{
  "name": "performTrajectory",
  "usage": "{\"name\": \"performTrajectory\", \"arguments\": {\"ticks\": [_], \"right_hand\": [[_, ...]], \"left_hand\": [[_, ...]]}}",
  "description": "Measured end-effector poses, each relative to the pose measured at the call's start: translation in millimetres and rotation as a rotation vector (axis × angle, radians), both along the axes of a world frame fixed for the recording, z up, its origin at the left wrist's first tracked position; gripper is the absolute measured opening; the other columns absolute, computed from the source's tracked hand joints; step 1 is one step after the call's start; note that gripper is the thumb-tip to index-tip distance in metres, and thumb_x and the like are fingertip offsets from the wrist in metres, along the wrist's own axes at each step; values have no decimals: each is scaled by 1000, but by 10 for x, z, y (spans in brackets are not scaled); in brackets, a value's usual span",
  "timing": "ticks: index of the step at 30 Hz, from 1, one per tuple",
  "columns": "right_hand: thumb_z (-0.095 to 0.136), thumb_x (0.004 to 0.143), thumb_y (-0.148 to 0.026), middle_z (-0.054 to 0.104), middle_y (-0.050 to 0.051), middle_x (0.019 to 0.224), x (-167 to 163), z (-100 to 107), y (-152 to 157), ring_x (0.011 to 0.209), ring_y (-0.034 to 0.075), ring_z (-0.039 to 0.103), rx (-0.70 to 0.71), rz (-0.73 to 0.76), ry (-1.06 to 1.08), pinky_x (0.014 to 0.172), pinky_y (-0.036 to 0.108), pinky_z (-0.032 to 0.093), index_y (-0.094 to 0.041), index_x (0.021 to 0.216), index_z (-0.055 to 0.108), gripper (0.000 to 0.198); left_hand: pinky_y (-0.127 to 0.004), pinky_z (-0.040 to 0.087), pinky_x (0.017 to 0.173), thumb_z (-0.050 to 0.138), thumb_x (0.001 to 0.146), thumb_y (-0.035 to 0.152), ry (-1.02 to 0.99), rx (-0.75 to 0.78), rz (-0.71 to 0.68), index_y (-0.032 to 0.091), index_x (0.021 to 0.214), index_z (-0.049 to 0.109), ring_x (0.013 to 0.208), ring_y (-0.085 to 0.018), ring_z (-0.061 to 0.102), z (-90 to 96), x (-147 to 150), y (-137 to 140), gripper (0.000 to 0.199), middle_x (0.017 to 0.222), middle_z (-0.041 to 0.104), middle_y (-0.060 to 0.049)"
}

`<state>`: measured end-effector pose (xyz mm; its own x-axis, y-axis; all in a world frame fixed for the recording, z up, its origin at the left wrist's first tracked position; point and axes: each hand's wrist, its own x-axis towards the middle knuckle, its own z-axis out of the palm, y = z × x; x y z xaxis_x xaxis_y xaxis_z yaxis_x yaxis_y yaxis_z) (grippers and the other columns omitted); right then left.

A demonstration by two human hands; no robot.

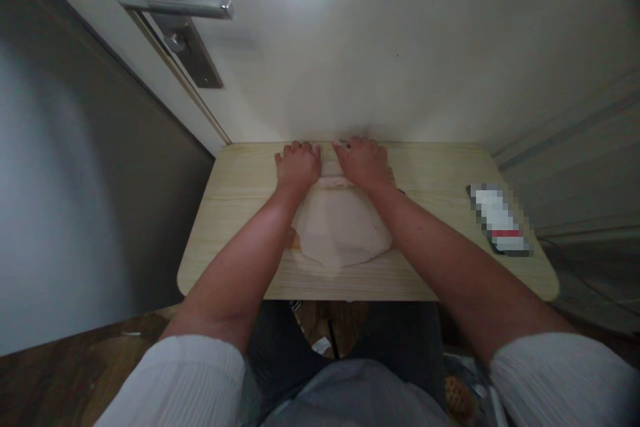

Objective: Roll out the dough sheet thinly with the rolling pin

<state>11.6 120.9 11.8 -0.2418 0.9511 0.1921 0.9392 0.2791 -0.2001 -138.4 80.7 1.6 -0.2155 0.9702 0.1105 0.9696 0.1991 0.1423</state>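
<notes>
A pale beige, flat sheet (345, 227) with an uneven, rounded near edge lies on the light wood-grain tabletop (230, 213). I cannot tell what it is made of. Its far end forms a folded or rolled band between my hands. My left hand (299, 165) bears down on the left end of that band, fingers bent and closed over it. On the right end rests my right hand (364, 161), its fingers likewise curled, thumb toward the middle. Both palms and most fingertips are hidden. A small orange-brown patch (293, 239) shows at the sheet's left edge.
A blurred-out phone (500, 220) lies at the table's right. The table's far edge meets a white door (425, 67) with a metal lever handle (180, 7). A grey panel (75, 180) stands at left. My legs are under the table's near edge.
</notes>
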Motion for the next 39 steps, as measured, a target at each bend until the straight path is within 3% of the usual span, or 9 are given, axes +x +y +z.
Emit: {"name": "performTrajectory", "arguments": {"ticks": [6,11,24,31,35,39], "right_hand": [[24,99,-66,68,22,111,-3,-24,-2,102,32,61,0,-10,7,89,44,43,-10,113,69,73],[26,100,-62,66,22,115,29,-30,-170,108,34,58,12,-22,5,93,48,39,-10,122,64,68],[35,100,-50,52,17,144,239,-169,-928,133,36,41,65,-61,-9,112,58,19,-15,140,52,56],[33,100,-54,45,17,151,317,-174,-1168,138,37,38,61,-68,-4,113,65,13,-15,141,51,59],[33,101,-47,44,17,152,385,-162,-1267,140,35,36,74,-38,6,114,64,12,-14,142,49,55],[32,101,-47,45,18,152,480,-203,-1297,141,34,35,49,-34,0,114,64,14,-15,144,46,55]], "left_hand": [[-51,38,102,9,102,48,6,-12,28,16,123,62,120,-33,51,-9,19,-9,65,126,60,-18],[-51,39,100,12,102,44,12,42,3,19,121,62,119,-32,52,16,58,-178,59,126,62,-15],[-55,27,113,19,102,47,22,119,-7,25,138,52,134,-31,43,64,261,-991,53,147,51,-11],[-57,12,121,21,102,50,8,54,-137,29,150,38,149,-24,26,-1,316,-1438,56,159,38,-5],[-57,12,121,20,102,47,11,38,-132,30,154,32,150,-24,25,-11,354,-1491,56,160,38,-4],[-58,14,120,19,102,46,-7,64,-133,32,150,39,147,-24,31,-2,394,-1395,53,157,42,-3]]}}
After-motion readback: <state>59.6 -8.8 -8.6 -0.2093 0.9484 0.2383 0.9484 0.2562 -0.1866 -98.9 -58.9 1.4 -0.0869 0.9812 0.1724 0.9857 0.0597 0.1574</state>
